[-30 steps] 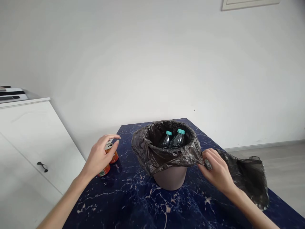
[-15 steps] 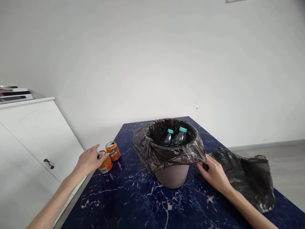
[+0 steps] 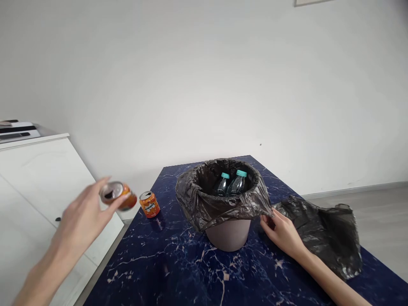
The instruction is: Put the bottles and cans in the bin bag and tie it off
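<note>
Likely a room in a home: left of the marbled table [image 3: 178, 272] stands a white cabinet [image 3: 41, 170], behind it a plain wall [image 3: 204, 85].

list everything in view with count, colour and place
table: 1, dark blue, centre
bin: 1, grey-brown, on table
liner: 1, black, over bin rim
bottles: 2, clear, teal caps, inside liner
loose bag: 1, black, right of bin
standing can: 1, orange, left of bin
held can: 1, orange, raised, left
cabinet: 1, white, left
handle: 1, black, cabinet front
cabinet-top items: count unclear, white and black
wall: 1, off-white, behind
panel edge: 1, pale, top of wall
floor: 1, grey, right
left hand: 1, gripping held can
right hand: 1, pinching liner edge
</note>
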Demonstrator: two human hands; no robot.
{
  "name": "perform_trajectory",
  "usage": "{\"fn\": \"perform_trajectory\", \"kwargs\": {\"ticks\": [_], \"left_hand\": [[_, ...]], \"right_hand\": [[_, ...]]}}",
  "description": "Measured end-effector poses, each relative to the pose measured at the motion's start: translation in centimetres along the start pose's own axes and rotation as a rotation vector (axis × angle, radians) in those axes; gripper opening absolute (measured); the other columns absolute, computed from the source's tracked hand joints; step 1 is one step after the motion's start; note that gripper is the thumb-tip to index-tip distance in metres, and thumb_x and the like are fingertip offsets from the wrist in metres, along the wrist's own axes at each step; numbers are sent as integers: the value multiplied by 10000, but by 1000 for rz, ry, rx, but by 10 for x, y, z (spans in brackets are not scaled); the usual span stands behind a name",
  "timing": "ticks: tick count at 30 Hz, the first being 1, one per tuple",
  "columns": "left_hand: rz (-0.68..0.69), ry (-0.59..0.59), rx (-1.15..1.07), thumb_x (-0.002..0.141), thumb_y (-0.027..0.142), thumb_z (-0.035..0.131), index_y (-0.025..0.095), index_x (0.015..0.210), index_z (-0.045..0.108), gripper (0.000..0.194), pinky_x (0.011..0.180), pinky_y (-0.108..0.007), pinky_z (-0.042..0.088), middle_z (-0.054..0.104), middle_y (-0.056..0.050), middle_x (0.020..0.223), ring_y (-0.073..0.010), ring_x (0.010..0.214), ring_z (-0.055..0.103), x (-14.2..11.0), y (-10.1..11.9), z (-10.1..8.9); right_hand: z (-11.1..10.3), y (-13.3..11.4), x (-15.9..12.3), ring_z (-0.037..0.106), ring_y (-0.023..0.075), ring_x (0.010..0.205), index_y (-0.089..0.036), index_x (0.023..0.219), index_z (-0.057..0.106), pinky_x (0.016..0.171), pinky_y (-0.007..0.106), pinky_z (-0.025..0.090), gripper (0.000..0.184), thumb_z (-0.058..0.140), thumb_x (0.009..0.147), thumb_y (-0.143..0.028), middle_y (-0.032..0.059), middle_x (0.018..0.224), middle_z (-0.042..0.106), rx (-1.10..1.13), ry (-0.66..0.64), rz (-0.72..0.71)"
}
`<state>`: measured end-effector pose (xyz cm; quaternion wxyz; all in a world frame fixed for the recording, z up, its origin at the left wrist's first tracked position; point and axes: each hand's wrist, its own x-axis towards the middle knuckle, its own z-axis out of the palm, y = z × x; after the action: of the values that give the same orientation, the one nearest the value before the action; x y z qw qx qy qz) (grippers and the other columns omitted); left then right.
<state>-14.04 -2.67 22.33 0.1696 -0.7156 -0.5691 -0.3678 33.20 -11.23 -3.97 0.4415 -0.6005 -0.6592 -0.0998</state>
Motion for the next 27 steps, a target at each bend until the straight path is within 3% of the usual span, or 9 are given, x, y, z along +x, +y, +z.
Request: {"fn": "perform_trajectory", "kwargs": {"ticks": [2, 3, 5, 7, 13, 17, 22, 25, 27], "left_hand": [[74, 189, -220, 832, 591, 771, 405, 1371, 602, 595, 1120, -542, 547, 679, 29, 1439, -320, 1241, 698, 5, 39, -21], [122, 211, -413, 834, 531, 803, 399, 1399, 581, 621, 1120, -491, 564, 656, 24, 1468, -295, 1295, 671, 7, 59, -27], [259, 156, -693, 833, 429, 841, 351, 1388, 589, 615, 1087, -441, 600, 684, -9, 1420, -278, 1316, 659, 12, 97, -31], [369, 61, -799, 845, 371, 852, 292, 1355, 627, 563, 1127, -440, 575, 703, -39, 1387, -268, 1301, 664, 18, 127, -25], [624, -212, -670, 961, 435, 746, 286, 1391, 640, 467, 1146, -396, 518, 661, -39, 1442, -222, 1299, 637, 43, 184, 3], [739, -539, -423, 982, 511, 682, 276, 1377, 664, 460, 1061, -408, 524, 686, -56, 1407, -249, 1246, 656, 57, 206, 22], [730, -773, -248, 979, 591, 608, 270, 1359, 690, 503, 978, -402, 518, 689, -80, 1398, -288, 1226, 652, 68, 208, 52], [715, -821, -223, 977, 610, 591, 248, 1342, 703, 527, 940, -400, 529, 706, -100, 1362, -295, 1191, 667, 70, 204, 64], [713, -759, -257, 973, 606, 604, 250, 1311, 717, 503, 932, -399, 537, 704, -98, 1365, -288, 1177, 674, 70, 203, 67]], "right_hand": [[2, 0, -1, 564, 168, 643, -256, 832, 456, 596, 280, 426, 196, 507, 1020, -237, -9, 765, 550, -7, -4, -7], [2, 0, -1, 566, 169, 644, -255, 833, 457, 595, 279, 427, 194, 508, 1019, -236, -8, 764, 553, -7, -7, -10], [3, 1, -1, 570, 168, 643, -254, 840, 463, 595, 279, 429, 187, 505, 1021, -234, -8, 766, 560, -5, -16, -13], [2, 1, 0, 565, 164, 637, -253, 849, 463, 598, 281, 426, 179, 498, 1024, -232, -10, 771, 559, -5, -24, -8], [-1, 2, 4, 547, 149, 636, -255, 854, 421, 632, 276, 427, 177, 483, 1015, -215, -19, 788, 537, 21, -45, 11], [1, 3, 4, 532, 144, 618, -257, 844, 405, 609, 268, 401, 187, 471, 1015, -219, -23, 782, 526, 3, -89, -7], [2, 4, 4, 519, 142, 602, -258, 830, 401, 590, 262, 376, 188, 463, 1003, -214, -27, 772, 526, -9, -107, -22], [2, 5, 4, 521, 143, 606, -257, 827, 400, 589, 262, 368, 189, 465, 998, -211, -26, 773, 527, -11, -107, -20], [2, 5, 4, 522, 145, 608, -257, 826, 400, 588, 263, 363, 187, 467, 994, -207, -26, 773, 525, -17, -111, -18]]}}
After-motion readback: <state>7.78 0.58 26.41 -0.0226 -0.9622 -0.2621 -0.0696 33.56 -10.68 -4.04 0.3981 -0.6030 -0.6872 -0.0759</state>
